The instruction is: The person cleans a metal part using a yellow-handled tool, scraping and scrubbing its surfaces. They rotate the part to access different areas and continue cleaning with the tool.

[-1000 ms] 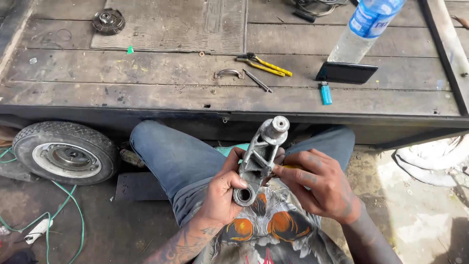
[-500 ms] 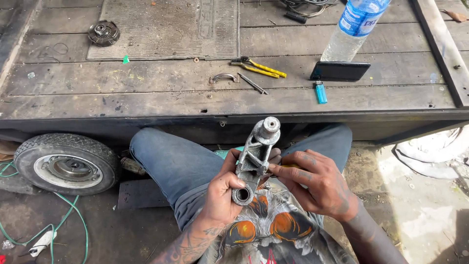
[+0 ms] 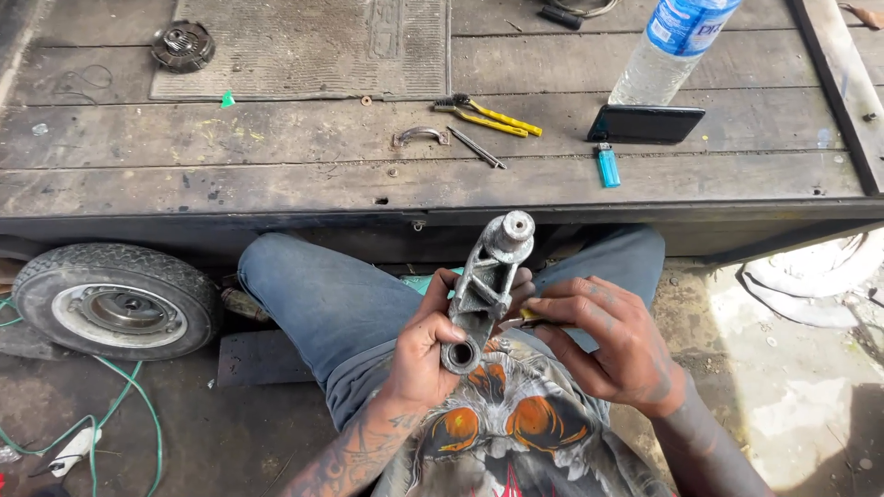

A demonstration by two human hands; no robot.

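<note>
Metal bracket [image 3: 481,287] sits over the lap — left hand [image 3: 425,354] gripping its lower ring, right hand [image 3: 612,336] pinching a yellow-handled tool [image 3: 529,315] against it — work seemingly mid-way, unfinished.

The metal bracket [image 3: 485,287] now sits slightly lower and further left over the lap than a second ago, its round top end below the table's [image 3: 276,184] edge. The right hand [image 3: 612,340] lies closer against its side.

bottle label [image 3: 686,20]: blue-white, cart top right | phone screen [image 3: 645,122]: dark, rectangular, leaning against bottle
</note>
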